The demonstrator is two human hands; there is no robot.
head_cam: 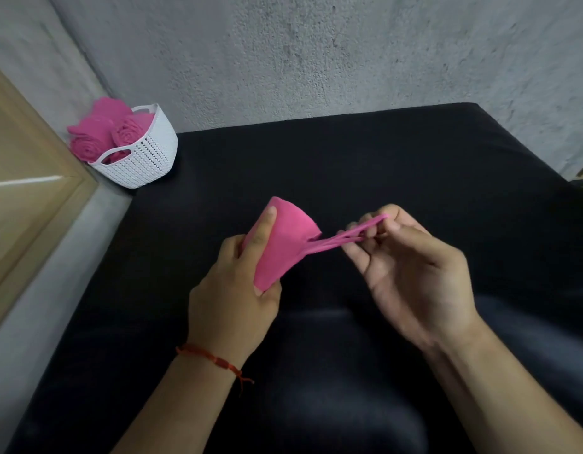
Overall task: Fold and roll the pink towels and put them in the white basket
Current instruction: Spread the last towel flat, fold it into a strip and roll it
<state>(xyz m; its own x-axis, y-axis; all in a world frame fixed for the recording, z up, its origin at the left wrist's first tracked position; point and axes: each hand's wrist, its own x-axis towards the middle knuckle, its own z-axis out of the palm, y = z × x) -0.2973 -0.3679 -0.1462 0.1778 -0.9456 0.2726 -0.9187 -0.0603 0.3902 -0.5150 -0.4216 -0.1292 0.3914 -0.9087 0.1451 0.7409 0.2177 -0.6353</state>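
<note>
A rolled pink towel (pixel 288 240) is held above the black surface (pixel 381 165) in the middle of the view. My left hand (pixel 237 290) grips the roll around its side, thumb lying along it. My right hand (pixel 411 267) pinches the towel's thin loose edge and holds it stretched out to the right of the roll. The white basket (pixel 142 158) stands at the far left corner. Several rolled pink towels (pixel 103 136) sit in it and stick out over its rim.
A rough grey wall (pixel 316 54) runs behind the black surface. A light wooden frame (pixel 28 178) and a grey ledge (pixel 54 273) border the surface on the left. My dark-clothed legs (pixel 349 371) lie at the near edge.
</note>
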